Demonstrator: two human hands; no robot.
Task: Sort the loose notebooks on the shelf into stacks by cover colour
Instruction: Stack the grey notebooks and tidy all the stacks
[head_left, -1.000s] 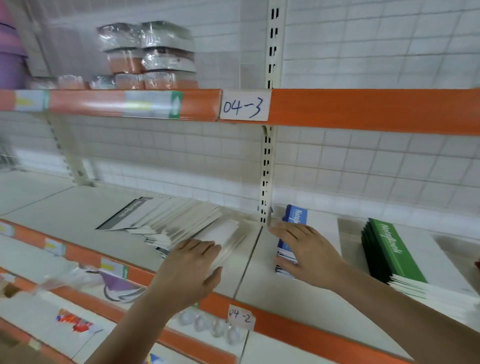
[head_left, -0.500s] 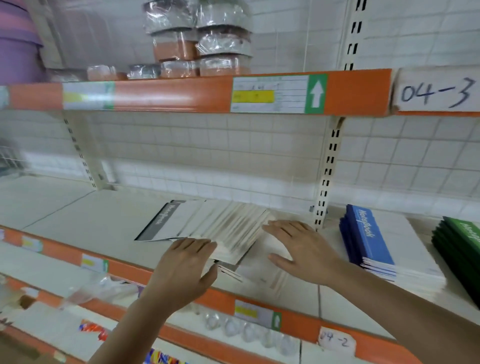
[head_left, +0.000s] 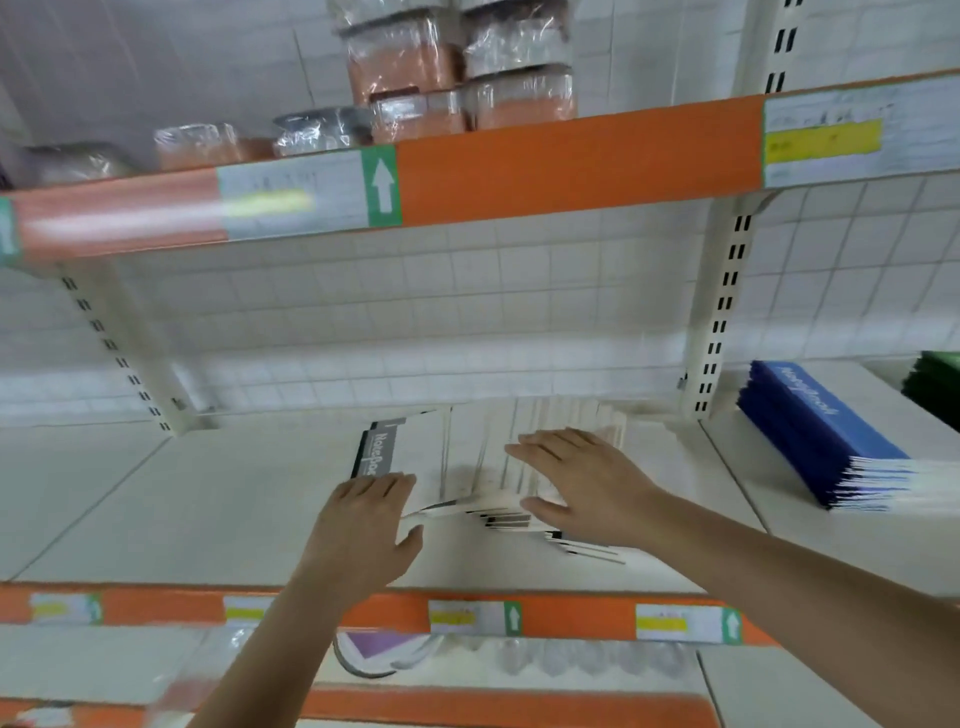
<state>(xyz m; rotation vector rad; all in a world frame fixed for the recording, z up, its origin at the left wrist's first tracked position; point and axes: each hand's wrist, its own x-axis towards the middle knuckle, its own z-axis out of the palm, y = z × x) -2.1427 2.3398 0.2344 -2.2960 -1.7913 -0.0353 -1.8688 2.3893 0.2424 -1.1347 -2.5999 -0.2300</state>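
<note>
Hands: right hand (head_left: 582, 483), moved off blue stack (head_left: 826, 441), flat on fanned grey notebooks (head_left: 467, 457); left hand (head_left: 363, 525) likewise flat, grasping nothing. Squaring of grey stack likely underway.

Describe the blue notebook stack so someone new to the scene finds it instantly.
Start at the slotted cream upright on the right of the middle shelf. Just right of its foot lies the blue notebook stack, white lettering on the top cover. The fanned grey-and-white notebooks under both hands sit left of the upright; the dark green stack is further right.
</note>
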